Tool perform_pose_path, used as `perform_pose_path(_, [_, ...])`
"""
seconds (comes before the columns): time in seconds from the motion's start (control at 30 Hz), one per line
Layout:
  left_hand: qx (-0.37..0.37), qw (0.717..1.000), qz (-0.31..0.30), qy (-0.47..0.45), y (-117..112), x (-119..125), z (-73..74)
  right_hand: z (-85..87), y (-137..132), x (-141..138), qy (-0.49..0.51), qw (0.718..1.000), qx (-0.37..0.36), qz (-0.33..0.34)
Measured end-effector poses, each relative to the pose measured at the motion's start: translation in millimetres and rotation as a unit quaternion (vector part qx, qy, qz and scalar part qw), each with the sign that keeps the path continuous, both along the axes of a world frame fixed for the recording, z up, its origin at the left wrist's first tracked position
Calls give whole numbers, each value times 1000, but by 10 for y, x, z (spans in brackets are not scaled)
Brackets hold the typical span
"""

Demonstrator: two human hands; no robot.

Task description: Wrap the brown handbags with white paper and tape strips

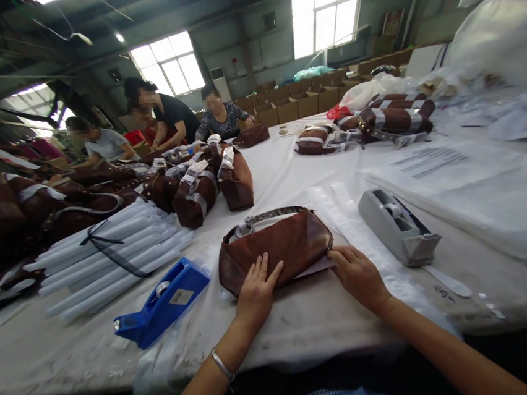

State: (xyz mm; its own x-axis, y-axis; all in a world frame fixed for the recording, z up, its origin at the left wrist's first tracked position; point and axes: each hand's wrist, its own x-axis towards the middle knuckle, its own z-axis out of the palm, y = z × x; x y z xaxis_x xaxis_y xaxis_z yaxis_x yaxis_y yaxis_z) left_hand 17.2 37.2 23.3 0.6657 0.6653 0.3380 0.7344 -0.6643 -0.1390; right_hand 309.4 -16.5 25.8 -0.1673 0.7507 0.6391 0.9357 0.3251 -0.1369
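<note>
A brown leather handbag (277, 246) lies flat on the white table (303, 324) right in front of me, its wrapped handle arching over the top. My left hand (256, 291) rests open on the bag's lower front, fingers spread flat. My right hand (357, 275) touches the bag's right end, where a thin white sheet (314, 268) pokes out from under the bag; its fingers are curled at that edge and partly hidden.
A blue tape dispenser (162, 303) sits at my left, a grey tape dispenser (396, 225) at my right. White rolled tubes (110, 255) lie left. Several wrapped brown bags (206, 184) stand behind, more bags (377, 121) far right. Three people (167, 117) work at the far end.
</note>
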Motion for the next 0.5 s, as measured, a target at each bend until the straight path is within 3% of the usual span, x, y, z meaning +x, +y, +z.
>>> perform_pose_path(0.17, [5,1000,5,0,0,-3,-73,104,24,-54,-61,994,24,91])
perform_pose_path(0.27, [9,1000,10,-1,-32,30,-63,-61,118,-61,-92,985,4,146])
perform_pose_path(0.37, [5,999,37,-6,-91,162,1,-265,190,-50,-89,985,-14,144])
perform_pose_path(0.5, [-18,999,30,-2,-101,427,68,-286,203,-37,-71,986,-27,151])
